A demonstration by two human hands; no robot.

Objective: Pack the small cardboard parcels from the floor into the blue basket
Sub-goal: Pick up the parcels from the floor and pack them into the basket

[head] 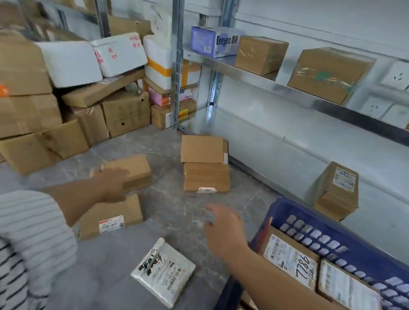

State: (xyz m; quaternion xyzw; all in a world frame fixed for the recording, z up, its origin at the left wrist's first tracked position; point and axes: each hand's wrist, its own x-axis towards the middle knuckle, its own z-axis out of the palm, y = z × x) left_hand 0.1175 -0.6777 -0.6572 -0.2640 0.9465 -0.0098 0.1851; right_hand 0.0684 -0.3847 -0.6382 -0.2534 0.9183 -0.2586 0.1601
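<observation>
At the bottom of the frame a white plastic mailer bag lies flat on the grey floor. In the lower right corner stands the blue plastic lattice basket, with labelled cardboard parcels already inside it. Just left of the basket the right hand hovers above the floor, its fingers spread and loose, grasping nothing. Left of centre, a flat brown cardboard parcel with a white label lies partly under the left forearm. Beyond it the left hand reaches onto a small brown cardboard box; motion blur hides whether its fingers grip the box. Farther back, at centre, two more brown cardboard parcels lie touching on the floor. At right, a taped cardboard bundle leans upright against the white wall.
</observation>
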